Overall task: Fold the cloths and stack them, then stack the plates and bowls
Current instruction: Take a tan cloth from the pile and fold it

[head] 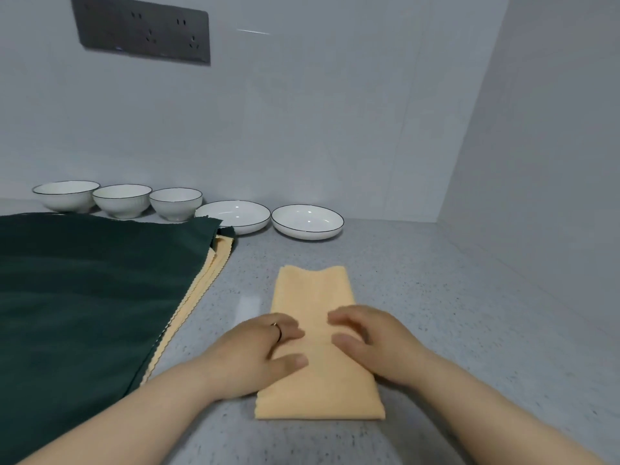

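Observation:
A peach cloth, folded into a long narrow strip, lies on the grey counter in front of me. My left hand rests on its left side and my right hand on its right side, fingers lightly bent on the fabric. To the left a dark green cloth lies spread flat over more peach cloths whose zigzag edges stick out. Along the back wall stand three white bowls and two shallow white plates, each apart from the others.
The speckled grey counter meets a white wall at the back and another on the right. A dark socket panel is mounted on the back wall, upper left.

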`<state>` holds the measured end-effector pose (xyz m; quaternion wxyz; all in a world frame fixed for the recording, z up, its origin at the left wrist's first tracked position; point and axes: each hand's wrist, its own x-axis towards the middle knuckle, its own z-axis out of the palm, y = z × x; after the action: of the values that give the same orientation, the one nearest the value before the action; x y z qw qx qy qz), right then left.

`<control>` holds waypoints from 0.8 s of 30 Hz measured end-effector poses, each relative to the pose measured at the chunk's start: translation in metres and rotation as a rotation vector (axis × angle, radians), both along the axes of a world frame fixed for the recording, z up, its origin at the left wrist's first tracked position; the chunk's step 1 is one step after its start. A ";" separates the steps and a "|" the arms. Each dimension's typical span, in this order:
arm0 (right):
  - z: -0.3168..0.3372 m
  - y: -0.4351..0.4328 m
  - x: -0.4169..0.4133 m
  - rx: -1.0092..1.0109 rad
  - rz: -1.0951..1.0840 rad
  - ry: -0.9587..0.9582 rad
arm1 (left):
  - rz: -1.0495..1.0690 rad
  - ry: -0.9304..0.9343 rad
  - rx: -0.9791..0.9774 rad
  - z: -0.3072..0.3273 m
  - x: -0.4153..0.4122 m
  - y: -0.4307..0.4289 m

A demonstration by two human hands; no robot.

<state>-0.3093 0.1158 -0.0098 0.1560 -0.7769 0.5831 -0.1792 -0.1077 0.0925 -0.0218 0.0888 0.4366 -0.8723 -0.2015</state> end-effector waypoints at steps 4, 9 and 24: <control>-0.001 0.034 -0.015 0.268 0.098 0.047 | -0.045 -0.052 0.128 -0.001 0.016 0.012; -0.006 0.045 -0.015 0.294 0.175 0.141 | -0.107 -0.163 0.127 0.006 0.016 0.018; -0.014 0.028 -0.024 0.095 0.045 -0.342 | 0.008 0.128 -0.190 -0.006 0.012 0.008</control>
<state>-0.3333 0.1440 -0.0241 0.2934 -0.7399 0.5382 -0.2772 -0.0961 0.1004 -0.0274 0.1862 0.4158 -0.8783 -0.1452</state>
